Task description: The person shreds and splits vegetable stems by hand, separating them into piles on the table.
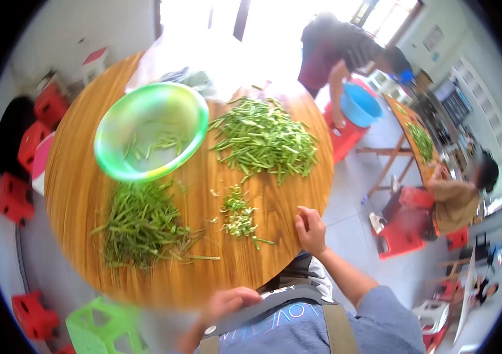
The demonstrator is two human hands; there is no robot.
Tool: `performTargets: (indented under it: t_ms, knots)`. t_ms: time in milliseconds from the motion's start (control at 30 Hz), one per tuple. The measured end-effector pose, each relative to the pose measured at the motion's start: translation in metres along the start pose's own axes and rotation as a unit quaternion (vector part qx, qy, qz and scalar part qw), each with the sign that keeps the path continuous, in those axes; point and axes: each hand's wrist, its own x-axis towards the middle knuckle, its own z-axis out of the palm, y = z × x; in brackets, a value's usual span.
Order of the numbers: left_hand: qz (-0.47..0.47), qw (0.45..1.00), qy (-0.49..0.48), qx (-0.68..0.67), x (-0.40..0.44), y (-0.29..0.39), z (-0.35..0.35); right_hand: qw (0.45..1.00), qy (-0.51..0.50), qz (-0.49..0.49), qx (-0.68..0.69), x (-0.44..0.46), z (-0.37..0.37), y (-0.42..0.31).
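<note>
Loosely curled, with a gap between thumb and fingers, my right hand [311, 229] is at the right edge of the round table. Nothing shows in it. My left hand [230, 302], somewhat blurred, is at the near edge close to my body, fingers stretched out and no object visible in them. Between the hands and the far side lies a small heap of chopped pale green pieces [239, 213]. Behind it spreads a larger pile of cut green stems [266, 137]. To the left sits a heap of leafy green stalks [142, 223], touching a green-rimmed basin [102, 154] holding a few cut stems.
The wooden table [74, 194] has a clear plastic bag at its far side. A green stool [100, 324] and red stools [15, 197] stand left. One person bends over a blue basin [362, 105]; another sits by a second table [401, 121] with greens.
</note>
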Motion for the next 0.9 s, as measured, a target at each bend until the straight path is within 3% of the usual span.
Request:
performTargets:
  t_ms: [167, 233, 367, 400, 500, 533, 633, 667, 700, 767, 800, 833, 900]
  knots:
    - [-0.090, 0.993, -0.015, -0.078, 0.007, 0.005, -0.004, 1.000, -0.012, 0.025, 0.002, -0.003, -0.003, 0.002]
    - [-0.156, 0.981, 0.059, -0.099, 0.011, 0.012, 0.004, 1.000, -0.008, 0.025, 0.003, -0.002, -0.004, 0.002]
    - [-0.185, 0.977, 0.052, -0.091, 0.029, 0.008, 0.009, 1.000, -0.004, 0.004, 0.004, -0.003, -0.008, 0.005]
    - [-0.166, 0.974, 0.031, -0.152, 0.036, 0.004, 0.012, 1.000, 0.001, -0.002, 0.006, -0.004, -0.006, 0.008]
    - [-0.190, 0.976, 0.067, -0.085, 0.050, -0.008, 0.022, 0.999, 0.023, -0.018, 0.026, -0.008, -0.006, 0.013]
    - [-0.184, 0.980, 0.067, 0.042, 0.057, -0.010, 0.027, 0.999, 0.031, -0.024, 0.036, -0.008, -0.008, 0.013]
    - [-0.240, 0.963, 0.099, -0.078, 0.087, -0.021, 0.050, 0.995, 0.042, -0.041, 0.078, -0.014, -0.003, 0.021]
    - [-0.219, 0.969, 0.063, -0.097, 0.094, -0.038, 0.043, 0.994, 0.054, -0.068, 0.067, -0.018, 0.001, 0.029]
    - [-0.230, 0.965, 0.062, -0.107, 0.103, -0.046, 0.042, 0.982, 0.082, -0.118, 0.120, -0.016, 0.000, 0.033]
    - [-0.271, 0.954, 0.071, -0.103, 0.124, -0.065, 0.036, 0.972, 0.074, -0.105, 0.197, -0.018, 0.000, 0.041]
    - [-0.293, 0.948, 0.076, -0.095, 0.142, -0.072, 0.038, 0.966, 0.003, -0.080, 0.248, -0.020, 0.000, 0.046]
    - [-0.314, 0.943, 0.075, -0.080, 0.163, -0.077, 0.043, 0.955, -0.001, -0.093, 0.280, -0.016, -0.014, 0.046]
    - [-0.353, 0.932, 0.071, -0.043, 0.208, -0.084, 0.054, 0.911, -0.008, -0.041, 0.410, -0.014, -0.034, 0.048]
